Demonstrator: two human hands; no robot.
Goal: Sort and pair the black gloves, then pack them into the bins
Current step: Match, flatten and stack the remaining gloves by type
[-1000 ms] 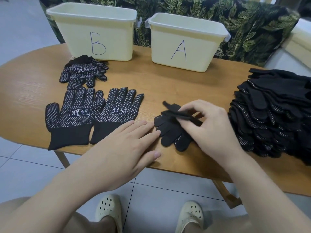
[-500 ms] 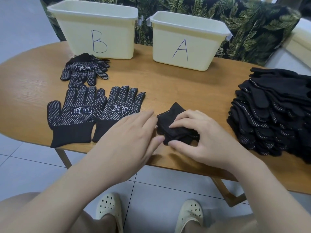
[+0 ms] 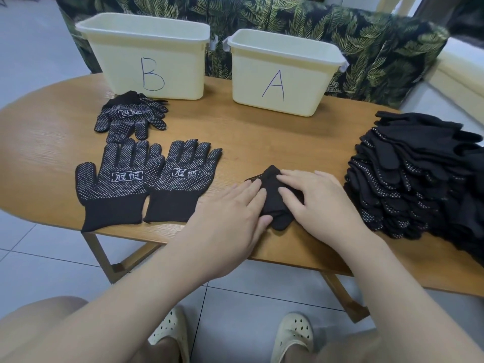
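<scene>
A small folded bundle of black gloves [image 3: 272,197] lies near the table's front edge. My left hand [image 3: 230,216] lies flat against the bundle's left side, fingers straight, thumb touching its lower edge. My right hand [image 3: 317,200] presses down on the bundle's right part with flat fingers. Two dotted black gloves [image 3: 146,179] lie side by side, palms up, left of my hands. A smaller folded pair [image 3: 131,117] sits behind them, in front of bin B [image 3: 146,53]. Bin A [image 3: 282,74] stands to its right. A tall stack of black gloves [image 3: 424,179] fills the table's right side.
The wooden table [image 3: 275,137] is oval, its front edge just below my wrists. A leaf-patterned sofa [image 3: 366,48] stands behind the bins. Below the table I see a tiled floor and my feet in pale clogs [image 3: 170,334].
My right hand folded the glove over and has gone from pinching it to pressing it flat. My left hand slid right until it touches the bundle.
</scene>
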